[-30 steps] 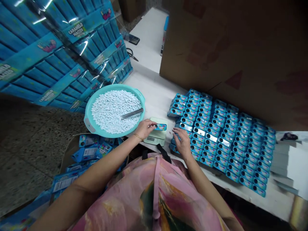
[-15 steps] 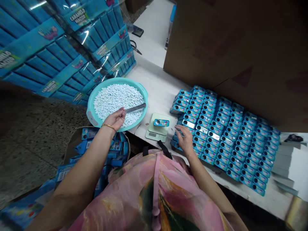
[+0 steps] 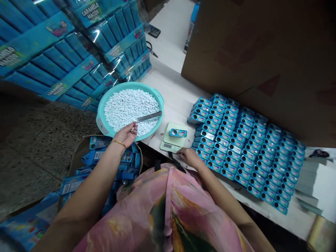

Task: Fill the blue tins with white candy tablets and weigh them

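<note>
My left hand [image 3: 126, 134] is over the near rim of a turquoise basin [image 3: 103, 126] full of small white candies [image 3: 128, 105]. Its thumb and fingers are pinched together, and whatever small thing is between them I cannot make out. A metal strip-like scoop [image 3: 149, 116] lies across the candies, its near end close to my fingertips. On a pale green kitchen scale [image 3: 170, 146] rests one small blue candy box [image 3: 177, 133] with a round dark opening. Just beside the scale's near right corner, my right hand [image 3: 189, 157] has its fingers curled in, with no object showing.
Rows of blue candy boxes [image 3: 244, 154] cover the table's right side, before a large brown carton [image 3: 249, 70]. Wrapped display packs [image 3: 52, 59] are stacked at left. Below the basin, a carton holds blue boxes [image 3: 98, 142]. Scissors [image 3: 152, 50] and a phone [image 3: 154, 31] lie farther back.
My right hand has moved down and left, from beside the box rows to the scale's near corner, and its fingers have curled. My left hand has barely shifted from the scoop's end.
</note>
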A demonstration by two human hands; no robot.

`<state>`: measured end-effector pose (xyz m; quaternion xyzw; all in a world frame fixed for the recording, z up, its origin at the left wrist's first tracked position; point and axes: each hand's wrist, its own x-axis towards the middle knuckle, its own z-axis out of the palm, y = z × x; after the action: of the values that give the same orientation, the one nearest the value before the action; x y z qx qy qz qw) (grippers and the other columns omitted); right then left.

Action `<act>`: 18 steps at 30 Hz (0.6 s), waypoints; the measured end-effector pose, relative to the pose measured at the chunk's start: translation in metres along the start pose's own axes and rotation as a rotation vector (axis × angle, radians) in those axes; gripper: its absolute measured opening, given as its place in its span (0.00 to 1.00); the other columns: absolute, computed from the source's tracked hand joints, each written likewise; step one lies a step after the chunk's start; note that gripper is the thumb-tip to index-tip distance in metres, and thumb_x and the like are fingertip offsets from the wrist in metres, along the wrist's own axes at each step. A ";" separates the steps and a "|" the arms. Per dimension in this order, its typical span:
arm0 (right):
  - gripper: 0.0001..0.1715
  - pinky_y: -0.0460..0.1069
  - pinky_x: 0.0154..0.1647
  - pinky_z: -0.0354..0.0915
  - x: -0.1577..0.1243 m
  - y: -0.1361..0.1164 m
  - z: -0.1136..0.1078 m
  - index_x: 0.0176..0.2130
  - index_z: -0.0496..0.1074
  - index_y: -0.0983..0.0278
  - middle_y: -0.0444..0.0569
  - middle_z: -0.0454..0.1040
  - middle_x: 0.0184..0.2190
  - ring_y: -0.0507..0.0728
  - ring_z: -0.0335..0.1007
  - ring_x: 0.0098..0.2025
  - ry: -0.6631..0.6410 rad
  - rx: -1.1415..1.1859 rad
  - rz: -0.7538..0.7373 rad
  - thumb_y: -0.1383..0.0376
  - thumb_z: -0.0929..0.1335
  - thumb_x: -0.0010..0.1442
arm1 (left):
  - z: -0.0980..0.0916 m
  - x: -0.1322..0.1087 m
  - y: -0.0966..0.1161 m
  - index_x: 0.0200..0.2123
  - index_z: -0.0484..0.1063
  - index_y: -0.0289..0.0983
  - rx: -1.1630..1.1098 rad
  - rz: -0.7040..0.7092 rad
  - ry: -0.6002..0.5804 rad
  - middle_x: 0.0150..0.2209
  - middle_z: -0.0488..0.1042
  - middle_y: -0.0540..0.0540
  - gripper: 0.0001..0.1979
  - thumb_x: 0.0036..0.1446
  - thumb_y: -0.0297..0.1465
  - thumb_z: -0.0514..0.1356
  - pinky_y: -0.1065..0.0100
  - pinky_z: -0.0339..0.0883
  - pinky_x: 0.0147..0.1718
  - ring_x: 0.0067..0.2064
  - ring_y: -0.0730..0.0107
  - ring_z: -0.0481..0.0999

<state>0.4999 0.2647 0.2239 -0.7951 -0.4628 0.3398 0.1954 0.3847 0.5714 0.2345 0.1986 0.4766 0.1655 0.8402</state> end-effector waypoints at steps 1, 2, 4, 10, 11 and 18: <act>0.13 0.46 0.39 0.62 0.002 0.001 -0.009 0.39 0.72 0.60 0.47 0.74 0.37 0.54 0.69 0.38 0.084 -0.020 0.031 0.67 0.61 0.56 | -0.001 -0.001 -0.002 0.32 0.71 0.27 0.006 0.005 0.008 0.28 0.69 0.42 0.06 0.52 0.20 0.54 0.82 0.66 0.21 0.28 0.78 0.70; 0.14 0.47 0.40 0.62 0.004 0.002 -0.018 0.41 0.70 0.61 0.48 0.72 0.39 0.54 0.68 0.39 0.178 -0.039 0.072 0.66 0.60 0.57 | -0.002 -0.001 -0.003 0.32 0.71 0.27 0.007 0.008 0.017 0.29 0.69 0.42 0.06 0.51 0.19 0.54 0.81 0.67 0.22 0.29 0.77 0.71; 0.17 0.50 0.43 0.61 0.010 0.002 -0.034 0.47 0.65 0.63 0.51 0.69 0.43 0.56 0.65 0.43 0.365 -0.076 0.136 0.64 0.61 0.57 | -0.005 0.000 -0.006 0.31 0.71 0.27 0.006 0.009 0.042 0.29 0.69 0.42 0.06 0.50 0.19 0.55 0.78 0.69 0.24 0.31 0.74 0.72; 0.33 0.55 0.50 0.55 0.041 -0.009 -0.044 0.58 0.51 0.63 0.55 0.60 0.53 0.60 0.54 0.53 0.323 -0.300 -0.031 0.65 0.64 0.55 | -0.018 0.007 -0.004 0.28 0.72 0.27 0.049 0.123 0.108 0.28 0.70 0.43 0.05 0.49 0.18 0.56 0.78 0.70 0.24 0.30 0.75 0.72; 0.31 0.55 0.49 0.55 0.048 -0.010 -0.045 0.57 0.52 0.63 0.54 0.62 0.51 0.60 0.56 0.51 0.273 -0.338 -0.043 0.66 0.63 0.55 | -0.021 0.007 -0.002 0.28 0.72 0.28 0.057 0.131 0.111 0.28 0.70 0.43 0.06 0.50 0.18 0.55 0.78 0.70 0.24 0.30 0.75 0.72; 0.27 0.52 0.48 0.55 0.142 0.007 -0.123 0.57 0.53 0.64 0.54 0.64 0.49 0.60 0.58 0.49 0.416 -0.472 0.041 0.64 0.60 0.58 | -0.039 0.008 0.008 0.29 0.73 0.30 0.066 0.192 0.126 0.30 0.72 0.43 0.07 0.50 0.18 0.56 0.76 0.71 0.25 0.30 0.75 0.73</act>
<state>0.6415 0.3847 0.2534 -0.8802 -0.4628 0.0569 0.0889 0.3539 0.5890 0.2141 0.2601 0.5126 0.2415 0.7819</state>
